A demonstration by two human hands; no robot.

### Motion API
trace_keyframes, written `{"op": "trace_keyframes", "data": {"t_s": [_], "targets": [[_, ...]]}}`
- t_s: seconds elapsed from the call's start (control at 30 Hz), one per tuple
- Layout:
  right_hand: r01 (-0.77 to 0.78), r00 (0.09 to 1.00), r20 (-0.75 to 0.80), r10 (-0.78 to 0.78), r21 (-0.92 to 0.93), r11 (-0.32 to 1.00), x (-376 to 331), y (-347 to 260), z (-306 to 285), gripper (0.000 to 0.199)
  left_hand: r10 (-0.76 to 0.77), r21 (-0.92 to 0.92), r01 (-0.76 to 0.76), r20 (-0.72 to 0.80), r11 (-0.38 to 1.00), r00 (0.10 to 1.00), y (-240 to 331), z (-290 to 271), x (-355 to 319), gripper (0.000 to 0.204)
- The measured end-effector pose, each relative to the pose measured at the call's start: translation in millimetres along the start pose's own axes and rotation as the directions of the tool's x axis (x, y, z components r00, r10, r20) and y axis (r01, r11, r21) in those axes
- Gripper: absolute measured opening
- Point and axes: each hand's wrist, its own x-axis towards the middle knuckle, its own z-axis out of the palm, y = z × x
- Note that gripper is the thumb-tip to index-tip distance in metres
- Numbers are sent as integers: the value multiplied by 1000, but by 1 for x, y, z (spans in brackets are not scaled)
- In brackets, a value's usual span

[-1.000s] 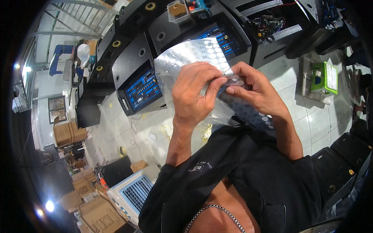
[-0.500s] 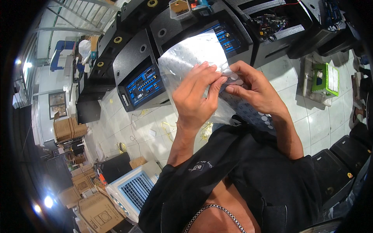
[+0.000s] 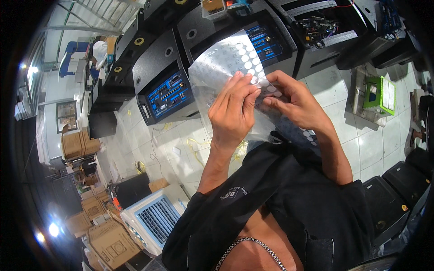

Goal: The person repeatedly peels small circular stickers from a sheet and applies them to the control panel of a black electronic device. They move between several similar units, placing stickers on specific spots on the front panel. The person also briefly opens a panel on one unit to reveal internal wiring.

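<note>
A clear, shiny plastic sheet point(image 3: 205, 67) is held up in front of my chest, with rows of white round stickers point(image 3: 245, 58) along its right edge. My left hand point(image 3: 233, 108) is closed on the sheet, its fingers over the front and the thumb near the sticker row. At the sheet's right edge, my right hand point(image 3: 298, 103) has thumb and forefinger bent around the row of round stickers. The lower part of the sheet hangs down toward my black shirt, where more white discs show below my right wrist. Whether a single sticker has come loose is hidden by the fingers.
Black speaker cabinets with blue control panels point(image 3: 171, 95) stand ahead. An open cabinet with exposed electronics point(image 3: 318, 29) is at far right. A green stool point(image 3: 379, 95) stands right; an air cooler point(image 3: 158, 217) and cardboard boxes point(image 3: 113, 244) lie left. Yellow straps lie on the tiled floor.
The sheet has tilted, so the glare has shrunk and the white round stickers along its edge now show plainly. Both hands keep nearly the same place, the left shifted slightly right.
</note>
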Motion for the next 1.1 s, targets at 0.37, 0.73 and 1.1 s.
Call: {"op": "trace_keyframes", "data": {"t_s": [0.37,0.73,1.1], "targets": [[-60,993,66,98,-434,899,5,20,-48,25,-681,-584,695,304,420,667,-15,2,-5,21],[-248,954,-73,289,-736,630,-57,93,-133,19,-859,-607,794,412,-10,304,-109,41,-34,28],[-567,791,-316,523,-700,435,-85,98,-175,19,-943,-148,946,128,288,308,-282,221,-87,23]]}}
